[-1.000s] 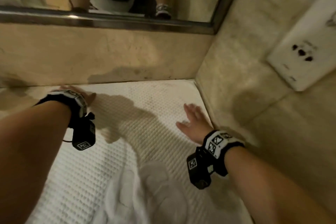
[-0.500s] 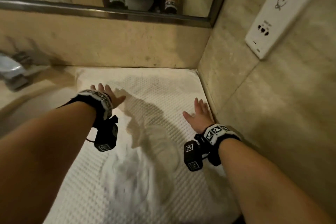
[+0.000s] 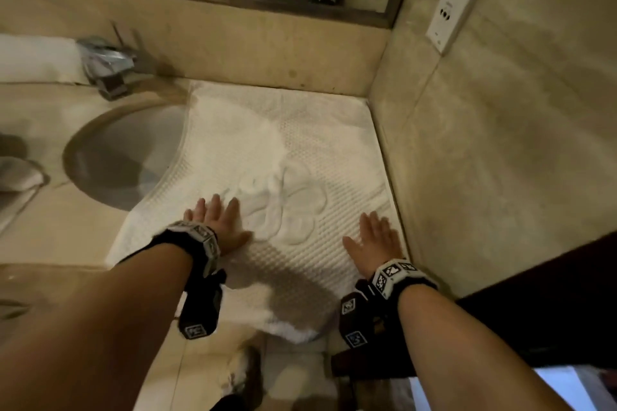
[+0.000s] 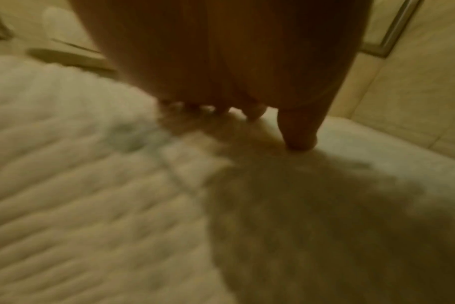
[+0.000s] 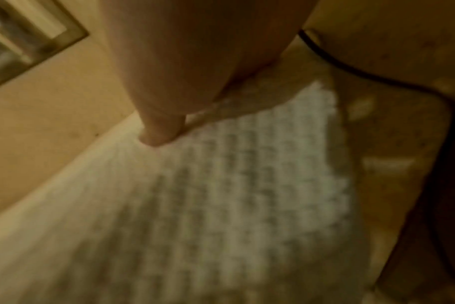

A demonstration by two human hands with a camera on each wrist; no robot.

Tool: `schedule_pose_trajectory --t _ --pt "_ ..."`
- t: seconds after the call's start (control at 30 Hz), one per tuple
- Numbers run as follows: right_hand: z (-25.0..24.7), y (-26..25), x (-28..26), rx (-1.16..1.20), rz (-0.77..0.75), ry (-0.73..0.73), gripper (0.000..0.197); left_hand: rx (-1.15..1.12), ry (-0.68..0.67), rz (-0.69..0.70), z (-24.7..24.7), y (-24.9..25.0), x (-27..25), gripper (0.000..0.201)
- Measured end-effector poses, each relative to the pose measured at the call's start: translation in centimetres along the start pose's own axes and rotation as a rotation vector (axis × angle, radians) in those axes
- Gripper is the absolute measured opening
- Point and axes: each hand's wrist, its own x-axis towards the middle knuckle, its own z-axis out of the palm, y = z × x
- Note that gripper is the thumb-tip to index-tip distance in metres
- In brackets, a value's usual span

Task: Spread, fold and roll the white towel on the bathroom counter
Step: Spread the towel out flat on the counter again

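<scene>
Both hands, the left hand (image 3: 218, 222) and right hand (image 3: 375, 240), lie flat with fingers straight on the white waffle-textured towel (image 3: 300, 157), apparently smoothing it flat for folding on the beige stone surface (image 3: 50, 230) beside the round sink (image 3: 123, 157).

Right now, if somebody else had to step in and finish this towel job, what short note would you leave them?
Left hand: open, flat on the white towel, near its sink side.
Right hand: open, flat on the towel by the side wall.
Towel: spread over the counter in the corner; its left edge overlaps the sink, its near edge hangs off the front.
Done: spreading, nearly smooth.
Left: fold it, then roll it.
</scene>
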Motion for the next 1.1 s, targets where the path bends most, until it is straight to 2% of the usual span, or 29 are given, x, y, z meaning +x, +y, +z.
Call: schedule_pose_trajectory --t 0.1,0.17,0.3,0.4,0.57,0.67,0.77,0.87,0.93,1.0,1.1 --pt "0.4 1.2 -0.2 0.031 0.085 0.079 0.074 0.034 0.023 0.017 1.5 -2.1 -1.1 0.085" --pt "0.3 1.1 -0.5 0.111 0.138 0.136 0.074 0.055 -0.004 0.037 1.4 -2.7 -1.4 0.096" --pt "2.0 0.5 -2.7 0.205 0.092 0.222 0.074 0.060 -0.014 0.061 1.4 -3.1 -1.0 0.124" --pt "3.2 -0.1 -4.6 0.402 0.072 0.252 0.072 0.082 -0.014 0.083 1.6 -3.4 -1.0 0.133" --pt "4.5 -0.6 -7.5 0.788 0.042 0.351 0.069 0.160 0.042 0.098 2.0 -3.5 -1.3 0.133" --pt "5.7 -0.2 -8.4 0.820 0.059 0.406 0.072 0.185 0.046 0.099 2.1 -3.4 -1.4 0.129" --pt "6.7 -0.1 -9.1 0.829 0.101 0.376 0.078 0.214 0.067 0.106 2.4 -3.4 -1.3 0.127" --pt "7.2 -0.2 -9.0 0.689 0.098 0.362 0.089 0.221 0.078 0.115 2.5 -3.5 -1.2 0.126" --pt "7.0 -0.4 -8.4 0.352 0.029 0.381 0.095 0.227 0.078 0.123 2.4 -3.6 -1.3 0.125" --pt "6.3 -0.1 -7.0 0.015 -0.091 0.328 0.101 0.239 0.081 0.118 2.4 -3.6 -1.3 0.123" --pt "4.9 1.5 -5.1 -0.187 -0.116 0.238 0.103 0.256 0.089 0.109 2.5 -3.6 -1.2 0.117"
